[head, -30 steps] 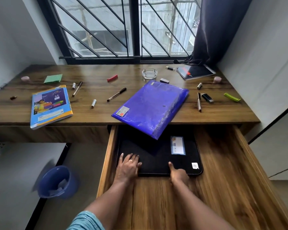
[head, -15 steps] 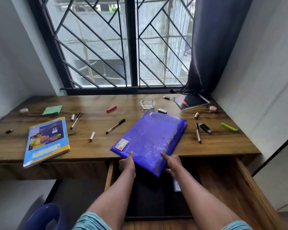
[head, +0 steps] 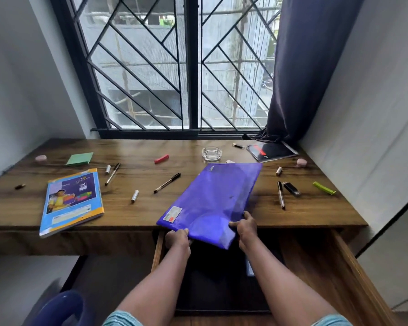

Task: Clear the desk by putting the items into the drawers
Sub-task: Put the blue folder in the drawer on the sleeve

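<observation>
A blue plastic folder [head: 212, 201] lies slanted on the wooden desk [head: 139, 210], its near corner sticking out over the open drawer [head: 316, 262]. My left hand [head: 177, 238] grips the folder's near left edge. My right hand [head: 245, 225] grips its near right edge. A black flat item [head: 219, 278] lies inside the drawer, partly hidden by my arms. Still on the desk are a blue and yellow book [head: 71, 201], several pens [head: 167, 183], a green notepad [head: 80, 158], a red eraser [head: 161, 159] and a black notebook [head: 271, 151].
A glass ashtray [head: 211, 154] sits near the window. A black pen [head: 281, 194], a USB stick [head: 291, 188] and a green marker [head: 323, 187] lie at the right. A dark curtain [head: 299, 67] hangs at the back right. A blue bin [head: 64, 309] is on the floor at the left.
My hands have left the black item in the drawer, risen to the desk edge and taken hold of the blue folder. My view has tilted up.
</observation>
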A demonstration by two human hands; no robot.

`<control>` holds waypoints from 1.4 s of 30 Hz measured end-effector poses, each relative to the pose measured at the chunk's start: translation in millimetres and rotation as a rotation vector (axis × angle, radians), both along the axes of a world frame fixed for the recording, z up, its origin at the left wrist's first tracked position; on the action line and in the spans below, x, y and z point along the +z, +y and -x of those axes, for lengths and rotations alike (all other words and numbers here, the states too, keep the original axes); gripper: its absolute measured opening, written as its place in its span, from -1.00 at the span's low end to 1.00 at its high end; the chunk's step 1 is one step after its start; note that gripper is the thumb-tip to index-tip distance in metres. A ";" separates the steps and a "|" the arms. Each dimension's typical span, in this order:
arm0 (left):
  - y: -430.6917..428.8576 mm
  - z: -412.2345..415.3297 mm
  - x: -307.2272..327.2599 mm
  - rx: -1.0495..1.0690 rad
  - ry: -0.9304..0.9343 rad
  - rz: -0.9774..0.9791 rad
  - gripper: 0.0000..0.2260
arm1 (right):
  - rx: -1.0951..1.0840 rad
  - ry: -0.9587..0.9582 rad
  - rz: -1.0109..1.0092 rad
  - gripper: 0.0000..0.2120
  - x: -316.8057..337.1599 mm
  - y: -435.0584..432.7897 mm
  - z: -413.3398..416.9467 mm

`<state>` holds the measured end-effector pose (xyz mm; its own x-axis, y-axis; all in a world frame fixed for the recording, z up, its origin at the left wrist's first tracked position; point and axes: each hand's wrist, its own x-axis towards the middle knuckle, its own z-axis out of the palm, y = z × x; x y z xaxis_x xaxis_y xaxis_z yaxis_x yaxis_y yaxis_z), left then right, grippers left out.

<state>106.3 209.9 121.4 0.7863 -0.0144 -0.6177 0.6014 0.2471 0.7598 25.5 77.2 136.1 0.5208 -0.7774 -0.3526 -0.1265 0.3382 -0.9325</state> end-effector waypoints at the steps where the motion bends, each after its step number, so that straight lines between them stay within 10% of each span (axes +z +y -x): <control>1: 2.0 3.4 3.0 -0.006 0.002 0.016 -0.74 | 0.010 -0.005 0.031 -0.59 3.9 1.2 2.9; 11: 32.3 30.5 40.2 -0.152 -0.044 -0.077 -0.73 | 0.025 0.235 0.955 -0.64 91.6 23.9 44.6; 19: 68.6 61.1 98.3 -0.180 -0.150 0.523 -0.57 | -0.060 0.062 1.983 -0.62 106.1 52.7 103.6; 35: 184.1 105.8 34.2 0.007 -0.096 0.606 -0.36 | 0.528 0.173 1.944 -0.66 39.5 77.5 200.3; 42: 210.0 108.1 15.7 -0.306 0.032 0.253 -0.84 | 0.620 0.394 1.892 -0.62 9.0 83.2 243.7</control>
